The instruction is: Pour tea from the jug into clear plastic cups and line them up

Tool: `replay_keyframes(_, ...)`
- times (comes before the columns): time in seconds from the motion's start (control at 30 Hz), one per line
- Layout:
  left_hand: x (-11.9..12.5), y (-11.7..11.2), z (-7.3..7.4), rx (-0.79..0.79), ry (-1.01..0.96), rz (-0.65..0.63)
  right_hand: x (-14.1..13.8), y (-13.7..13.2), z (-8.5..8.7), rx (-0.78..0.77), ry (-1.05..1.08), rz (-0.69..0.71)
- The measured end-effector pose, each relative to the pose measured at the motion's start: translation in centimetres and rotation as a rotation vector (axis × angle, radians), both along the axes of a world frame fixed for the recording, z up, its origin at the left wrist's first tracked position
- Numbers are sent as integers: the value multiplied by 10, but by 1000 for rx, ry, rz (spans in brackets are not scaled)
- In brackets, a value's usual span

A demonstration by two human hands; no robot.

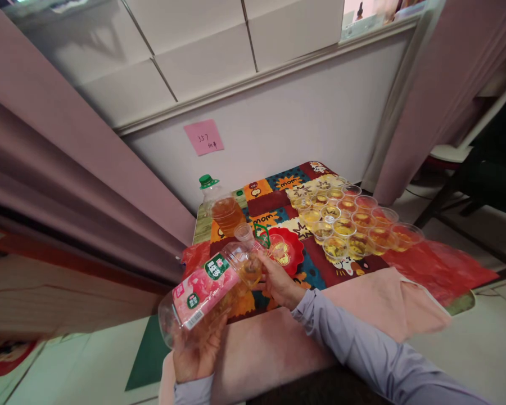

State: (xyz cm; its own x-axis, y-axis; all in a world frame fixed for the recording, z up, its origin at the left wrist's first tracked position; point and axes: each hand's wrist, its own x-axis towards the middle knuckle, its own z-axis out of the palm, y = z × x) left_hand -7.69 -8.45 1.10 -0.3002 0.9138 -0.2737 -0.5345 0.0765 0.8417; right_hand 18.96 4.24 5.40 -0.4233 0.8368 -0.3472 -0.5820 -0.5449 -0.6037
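Observation:
A big clear plastic juice bottle (204, 287) with a pink label lies tilted in both of my hands, its open mouth up and away from me. My left hand (200, 349) is closed round the lower end. My right hand (278, 278) grips the bottle near its shoulder and neck. Some yellow liquid shows inside near the neck. Just behind the mouth is a red scalloped plate (297, 253). A green loop (262, 233) stands at the plate's edge, partly behind the bottle neck. Farther back, a second bottle (225, 214) with a green cap holds amber liquid.
Several clear cups (346, 226) of yellow liquid stand close together on the table's right side. A red plastic sheet (438, 270) hangs over the right edge, by a pink cloth (379, 304). A wall (287, 118) rises behind the table, and a curtain (88, 169) hangs at left.

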Motion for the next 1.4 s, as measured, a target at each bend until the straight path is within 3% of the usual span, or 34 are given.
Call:
replay_keyframes(0.5,0,0,4,97,-119,-90,0,1,-1,-41,4,-1)
replay_keyframes(0.6,2,2,8,152,-215,-172,0,2,-1,-40,1,1)
replay_keyframes(0.8,14,7,21,422,-439,-398,-1,3,-1,-57,-3,1)
replay_keyframes(1.13,24,11,34,537,-510,-559,-1,3,0,-88,-5,-10)
replay_keyframes(1.4,18,9,26,458,-446,-497,1,2,3,-80,-5,-25)
